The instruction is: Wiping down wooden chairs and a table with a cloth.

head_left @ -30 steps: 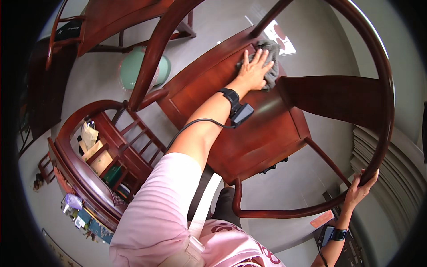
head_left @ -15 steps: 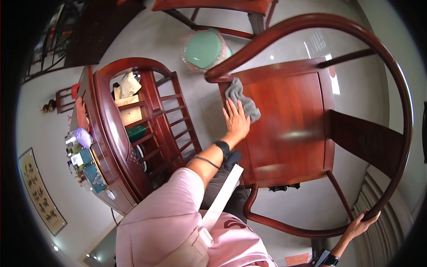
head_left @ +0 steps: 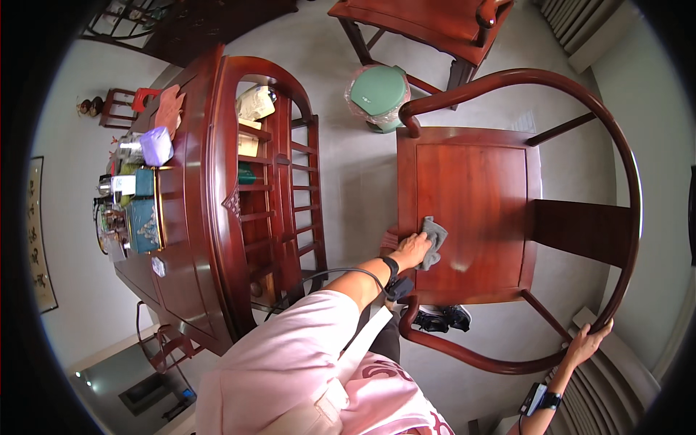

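Observation:
A dark red-brown wooden armchair [head_left: 475, 210] with a curved top rail [head_left: 629, 152] stands before me, its seat facing up. On the seat's left front part lies a bunched grey cloth [head_left: 435, 243]. My left hand [head_left: 412, 251] is closed on the cloth's near-left edge, pressing it to the wood; some fingers are hidden by it. At the lower right, my right hand [head_left: 586, 344] wraps round the curved rail near its lower bend. Black straps circle both wrists.
To the left is a large wooden desk [head_left: 196, 246] with slatted shelves, bearing a purple tissue pack [head_left: 156, 146] and teal boxes [head_left: 143, 221]. A green lidded bin [head_left: 378, 93] stands beyond the chair, near another wooden seat [head_left: 428, 29]. Black shoes [head_left: 442, 319] lie under the chair.
My left hand has moved the cloth from the seat's far left corner down toward its near left side. My right hand stays on the rail. The view has shifted.

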{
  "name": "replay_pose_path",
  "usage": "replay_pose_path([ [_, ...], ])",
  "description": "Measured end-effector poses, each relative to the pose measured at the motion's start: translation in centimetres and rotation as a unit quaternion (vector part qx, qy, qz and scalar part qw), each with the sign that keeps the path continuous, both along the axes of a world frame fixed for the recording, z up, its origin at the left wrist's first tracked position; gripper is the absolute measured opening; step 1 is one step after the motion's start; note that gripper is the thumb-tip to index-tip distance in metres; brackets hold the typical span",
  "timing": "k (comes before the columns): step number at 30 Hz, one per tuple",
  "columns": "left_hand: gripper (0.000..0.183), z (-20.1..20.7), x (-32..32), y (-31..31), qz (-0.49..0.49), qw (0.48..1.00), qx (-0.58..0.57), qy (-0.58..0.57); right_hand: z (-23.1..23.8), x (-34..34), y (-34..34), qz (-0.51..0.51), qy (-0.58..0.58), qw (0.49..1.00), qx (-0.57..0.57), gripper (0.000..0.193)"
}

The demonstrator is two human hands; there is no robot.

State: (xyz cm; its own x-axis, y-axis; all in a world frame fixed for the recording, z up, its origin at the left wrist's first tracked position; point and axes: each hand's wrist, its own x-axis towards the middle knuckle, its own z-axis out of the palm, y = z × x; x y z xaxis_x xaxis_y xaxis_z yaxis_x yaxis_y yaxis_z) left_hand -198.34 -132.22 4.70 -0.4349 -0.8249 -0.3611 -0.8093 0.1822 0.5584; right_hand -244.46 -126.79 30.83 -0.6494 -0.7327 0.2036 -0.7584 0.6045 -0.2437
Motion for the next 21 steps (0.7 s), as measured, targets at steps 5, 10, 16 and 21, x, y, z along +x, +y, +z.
replay_pose_path([
  [5,0.042,6.6,-1.0,-0.8,0.21,0.959,0.146,0.122,-0.8,-0.5,0.0,0.034,0.066,0.997,0.024,0.062],
  [10,0.045,13.1,1.2,4.0,0.288,0.908,0.135,0.273,-0.7,-2.0,-0.2,0.024,0.044,0.997,0.066,0.075],
  [16,0.046,19.8,8.7,12.9,0.383,0.859,0.135,0.311,3.2,4.9,-1.1,0.103,0.227,0.965,0.078,0.089],
  [21,0.044,26.0,14.2,18.1,0.464,0.833,0.103,0.284,6.0,16.4,-3.2,0.392,-0.069,0.917,0.025,0.053],
])
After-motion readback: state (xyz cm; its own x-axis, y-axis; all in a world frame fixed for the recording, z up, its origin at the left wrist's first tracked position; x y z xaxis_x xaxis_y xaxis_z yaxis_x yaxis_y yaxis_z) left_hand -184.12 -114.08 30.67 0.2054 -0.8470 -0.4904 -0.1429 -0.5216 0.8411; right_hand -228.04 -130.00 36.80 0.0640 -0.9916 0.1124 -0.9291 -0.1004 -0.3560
